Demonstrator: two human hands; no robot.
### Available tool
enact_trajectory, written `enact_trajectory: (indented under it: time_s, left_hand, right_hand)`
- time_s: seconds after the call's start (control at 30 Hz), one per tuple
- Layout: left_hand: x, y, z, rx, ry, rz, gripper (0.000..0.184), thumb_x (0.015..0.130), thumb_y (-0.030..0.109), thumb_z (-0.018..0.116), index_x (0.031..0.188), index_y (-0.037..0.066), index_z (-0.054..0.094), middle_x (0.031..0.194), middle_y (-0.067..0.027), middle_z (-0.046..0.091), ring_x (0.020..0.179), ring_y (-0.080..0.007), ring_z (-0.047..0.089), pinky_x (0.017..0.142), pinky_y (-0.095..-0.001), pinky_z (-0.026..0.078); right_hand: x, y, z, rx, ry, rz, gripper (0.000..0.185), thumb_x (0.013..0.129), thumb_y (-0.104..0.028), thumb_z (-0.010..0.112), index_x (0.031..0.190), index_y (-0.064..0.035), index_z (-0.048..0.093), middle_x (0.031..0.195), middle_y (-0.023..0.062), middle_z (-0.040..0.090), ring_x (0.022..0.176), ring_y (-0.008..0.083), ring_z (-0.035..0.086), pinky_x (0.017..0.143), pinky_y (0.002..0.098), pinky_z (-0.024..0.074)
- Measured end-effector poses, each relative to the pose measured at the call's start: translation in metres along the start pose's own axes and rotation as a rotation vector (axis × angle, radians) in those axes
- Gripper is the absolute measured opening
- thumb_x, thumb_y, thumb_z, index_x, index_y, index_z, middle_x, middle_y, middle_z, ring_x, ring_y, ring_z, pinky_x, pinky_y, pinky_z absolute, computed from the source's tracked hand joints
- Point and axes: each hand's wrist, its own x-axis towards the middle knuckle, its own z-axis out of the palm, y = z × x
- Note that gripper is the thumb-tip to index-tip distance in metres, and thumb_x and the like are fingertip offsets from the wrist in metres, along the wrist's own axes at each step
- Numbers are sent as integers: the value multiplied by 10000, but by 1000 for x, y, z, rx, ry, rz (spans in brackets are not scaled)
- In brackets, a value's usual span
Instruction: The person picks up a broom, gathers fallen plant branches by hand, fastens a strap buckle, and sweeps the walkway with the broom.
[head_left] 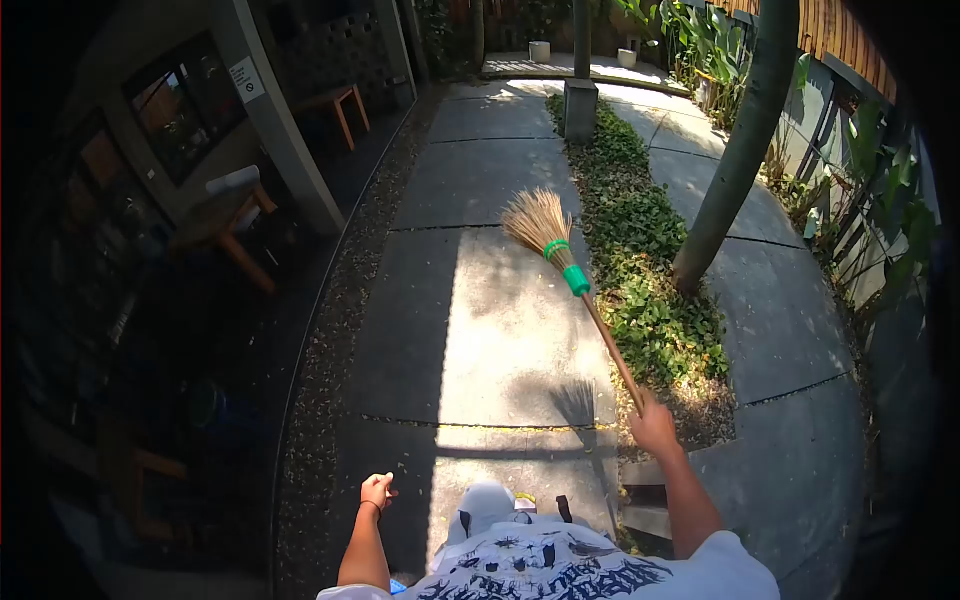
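Note:
My right hand point(655, 428) is wrapped round the wooden handle of a broom point(612, 345). The broom points forward and up to the left, held out over the paving, with its straw bristles point(540, 220) fanned at the far end and green bands at their base. Its shadow falls on the sunlit concrete slab point(510, 350). At my left side, over the shaded paving, my left hand point(377, 491) is loosely curled closed, and I see nothing in it. A thin dark band circles that wrist.
A planted strip point(625, 220) with low greenery runs along the right of the path, with a leaning tree trunk point(735, 160) and a concrete block point(580, 110). To the left are a gravel edge point(340, 330), a pillar point(290, 120) and wooden tables point(220, 215) in shade.

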Motion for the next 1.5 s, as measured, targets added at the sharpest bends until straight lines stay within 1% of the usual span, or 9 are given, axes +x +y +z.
enact_trajectory:
  time_s: [0.2,0.4,0.83,1.0,1.07,1.13,1.23,1.33,1.5]
  left_hand:
    - [145,90,51,198,-29,-212,238,911,321,765,841,138,630,748,12,647,651,-148,687,514,-303,472]
    - [305,163,102,481,-184,-542,250,929,360,748,926,116,691,767,-38,676,653,-153,656,491,-341,491]
    - [652,618,242,370,-140,-4,230,940,275,736,830,112,618,689,8,610,590,-104,602,486,-285,457]
    - [727,709,256,417,-107,-227,167,942,319,728,935,164,669,877,29,676,750,-150,685,638,-360,548]
    - [757,735,261,369,-103,-279,138,939,301,727,943,175,671,833,26,642,741,-157,681,631,-369,549]
    - [787,766,275,308,-41,-329,116,943,271,712,974,162,684,882,6,673,730,-163,676,610,-358,533]
    - [865,791,299,112,58,-449,101,936,270,708,979,183,680,881,16,663,752,-165,671,594,-373,531]
    - [953,841,327,-29,142,-330,68,931,235,712,974,189,687,856,27,658,712,-143,662,567,-356,526]
    - [1131,1023,359,19,-10,-287,100,937,233,705,1007,165,684,817,21,635,706,-148,671,594,-383,548]
  right_hand:
    - [304,-84,-17,492,-311,214,533,840,-133,802,1271,-10,514,794,85,667,631,160,655,561,348,533]
    - [449,-158,29,1274,-781,354,246,976,-193,665,1084,-119,456,709,-15,486,505,106,492,448,317,504]
    - [826,-132,162,1220,-1122,878,92,900,-93,659,869,-20,612,679,-1,584,546,85,529,447,236,393]
    - [982,-200,77,1121,-1145,576,131,885,-97,659,963,-7,604,667,35,624,471,109,563,439,261,462]
    - [1051,-239,66,942,-898,286,658,884,-81,619,1490,51,399,854,90,641,547,125,592,476,307,522]
    - [1140,-291,31,946,-1085,223,825,904,-93,602,1626,-76,204,950,100,629,578,128,593,514,303,529]
    - [1271,-336,53,1256,-1060,-10,412,1032,-429,506,1098,-38,619,600,17,530,504,150,589,499,312,532]
    - [1404,-367,86,1657,-671,-109,792,947,-816,274,884,-53,475,610,49,521,480,167,567,523,432,612]
    - [1611,-409,73,1480,-90,-654,597,905,-544,727,1047,-85,373,601,9,549,486,176,657,470,332,571]
